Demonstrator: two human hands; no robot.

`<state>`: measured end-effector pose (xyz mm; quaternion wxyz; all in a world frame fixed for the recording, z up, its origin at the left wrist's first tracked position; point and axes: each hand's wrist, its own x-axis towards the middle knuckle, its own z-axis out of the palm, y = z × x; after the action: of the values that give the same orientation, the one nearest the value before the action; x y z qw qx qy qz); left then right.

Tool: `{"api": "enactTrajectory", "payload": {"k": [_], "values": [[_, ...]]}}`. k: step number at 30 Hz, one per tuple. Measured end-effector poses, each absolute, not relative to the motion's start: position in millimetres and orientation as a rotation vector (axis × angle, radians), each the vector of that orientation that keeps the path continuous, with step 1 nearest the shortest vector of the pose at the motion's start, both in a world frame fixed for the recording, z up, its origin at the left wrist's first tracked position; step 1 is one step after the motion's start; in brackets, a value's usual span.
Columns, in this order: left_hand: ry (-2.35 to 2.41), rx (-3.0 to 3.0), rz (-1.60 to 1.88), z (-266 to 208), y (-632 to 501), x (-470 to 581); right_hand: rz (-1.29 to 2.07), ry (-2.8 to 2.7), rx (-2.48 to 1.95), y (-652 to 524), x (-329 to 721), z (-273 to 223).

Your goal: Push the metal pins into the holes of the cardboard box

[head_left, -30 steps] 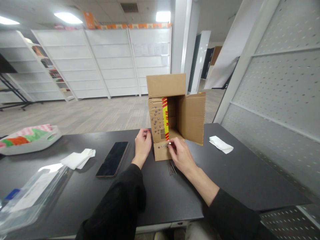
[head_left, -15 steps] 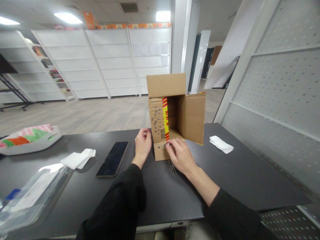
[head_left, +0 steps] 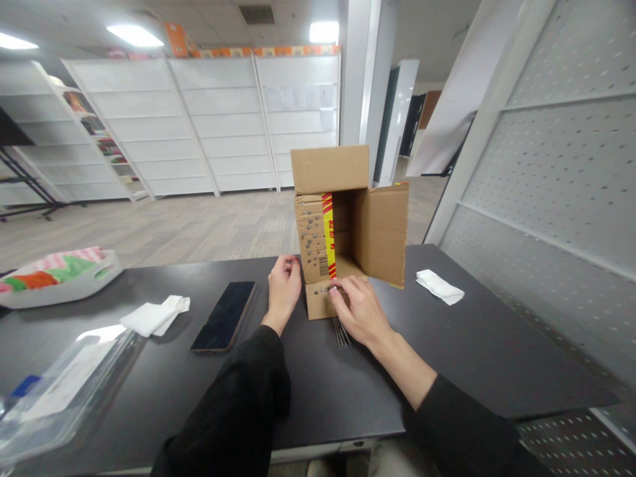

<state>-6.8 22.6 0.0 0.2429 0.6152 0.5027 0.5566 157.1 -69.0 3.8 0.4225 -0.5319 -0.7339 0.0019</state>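
Near the middle of the frame, the right hand (head_left: 360, 310) has slid a little left along the lower flap (head_left: 320, 301) of the cardboard box (head_left: 348, 225). Its fingers (head_left: 336, 291) have curled down closer to the row of small metal studs (head_left: 322, 290) there. The shiny stud pinched at its fingertips a second ago is now barely visible.

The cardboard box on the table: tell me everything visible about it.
The cardboard box is plain brown corrugated board, standing on the dark table with its open side facing the camera and its flaps spread. Red-and-yellow tape and a barcode run down its left flap, which is dotted with small metal heads. The right hand presses the lower flap; the left hand rests beside it.
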Motion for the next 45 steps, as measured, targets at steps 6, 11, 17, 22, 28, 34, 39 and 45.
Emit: {"api": "enactTrajectory", "payload": {"k": [6,11,17,22,28,34,39,45], "values": [[1.393,1.698,1.500,1.7,21.8,-6.8,0.030,-1.797,-1.313,-69.2,156.9,5.2],[1.396,1.697,1.498,1.9,21.8,-6.6,-0.015,-1.799,-1.269,-68.6,158.2,3.8],[1.384,1.694,1.506,-0.6,23.4,-7.0,-0.058,-1.807,-1.263,-67.9,158.9,5.0],[1.397,1.689,1.508,1.2,22.3,-6.7,-0.080,-1.820,-1.269,-68.7,158.7,6.2],[1.396,1.681,1.512,3.4,21.0,-6.5,-0.077,-1.821,-1.268,-68.3,159.3,5.2],[1.389,1.685,1.505,1.9,21.0,-7.1,-0.068,-1.821,-1.270,-68.0,159.5,4.8],[1.390,1.678,1.502,1.2,21.9,-6.8,-0.094,-1.831,-1.325,-66.6,159.6,3.3],[1.387,1.676,1.505,1.4,22.1,-6.7,-0.135,-1.856,-1.389,-64.3,160.5,-0.7]]}}
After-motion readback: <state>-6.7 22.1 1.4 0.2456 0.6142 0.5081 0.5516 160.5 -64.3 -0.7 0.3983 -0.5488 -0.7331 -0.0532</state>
